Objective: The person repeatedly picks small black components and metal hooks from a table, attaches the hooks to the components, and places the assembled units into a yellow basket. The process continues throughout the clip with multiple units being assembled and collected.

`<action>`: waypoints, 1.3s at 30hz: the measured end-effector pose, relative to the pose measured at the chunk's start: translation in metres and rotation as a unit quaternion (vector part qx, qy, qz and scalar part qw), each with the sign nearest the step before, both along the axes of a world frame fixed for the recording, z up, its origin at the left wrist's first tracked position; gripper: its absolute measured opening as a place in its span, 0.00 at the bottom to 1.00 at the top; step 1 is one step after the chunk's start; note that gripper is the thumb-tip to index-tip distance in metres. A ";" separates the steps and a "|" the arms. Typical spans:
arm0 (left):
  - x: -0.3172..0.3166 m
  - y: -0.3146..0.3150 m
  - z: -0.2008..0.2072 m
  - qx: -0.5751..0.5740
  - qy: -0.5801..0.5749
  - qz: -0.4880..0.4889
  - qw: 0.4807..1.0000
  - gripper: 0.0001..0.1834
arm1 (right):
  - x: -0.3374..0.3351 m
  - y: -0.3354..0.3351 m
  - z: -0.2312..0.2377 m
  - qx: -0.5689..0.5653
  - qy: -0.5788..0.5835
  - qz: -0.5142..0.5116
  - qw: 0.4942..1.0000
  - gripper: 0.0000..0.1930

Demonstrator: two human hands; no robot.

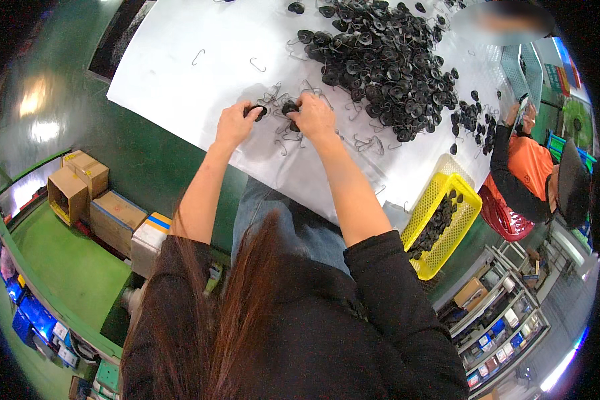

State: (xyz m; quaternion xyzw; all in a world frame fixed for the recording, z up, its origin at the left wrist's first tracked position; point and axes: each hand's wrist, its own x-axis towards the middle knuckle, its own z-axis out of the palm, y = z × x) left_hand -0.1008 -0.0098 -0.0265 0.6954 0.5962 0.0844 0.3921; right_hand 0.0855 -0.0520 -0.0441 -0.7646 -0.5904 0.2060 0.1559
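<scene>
On the white surface (173, 87), a heap of black pieces (387, 73) lies beyond your left hand (235, 125) and right hand (315, 119), whose fingers each clamp a black disc (261, 113) among loose wire hooks (272, 95). You appear to be working discs against hooks, and the next move would call for a fine, steady pinch. Your fingers partly hide both discs, so any join cannot be made out

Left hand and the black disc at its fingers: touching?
Touching. The head view shows the left hand pinching the black disc, no gap visible between them.
</scene>
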 end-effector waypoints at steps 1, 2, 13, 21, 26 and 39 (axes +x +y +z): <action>-0.004 0.003 0.004 -0.069 -0.099 0.019 0.993 0.14 | -0.001 0.001 0.002 -0.031 0.019 -0.008 0.999 0.14; -0.009 0.005 0.009 -0.165 -0.182 0.037 0.969 0.14 | 0.000 0.002 0.005 -0.061 0.041 -0.015 0.997 0.13; 0.032 -0.032 0.002 -0.188 -0.261 0.100 0.942 0.11 | 0.082 -0.033 0.025 -0.224 0.511 -0.204 0.804 0.12; 0.062 -0.058 -0.020 0.195 -0.035 -0.110 0.974 0.12 | 0.112 -0.069 0.023 -0.088 0.437 -0.338 0.829 0.16; 0.065 -0.034 -0.009 0.160 -0.096 -0.065 0.980 0.09 | 0.074 -0.062 0.010 -0.042 0.061 -0.160 0.984 0.20; 0.040 -0.011 0.032 -0.391 -0.500 0.205 0.745 0.12 | 0.067 -0.068 0.040 -0.119 0.672 -0.158 0.714 0.20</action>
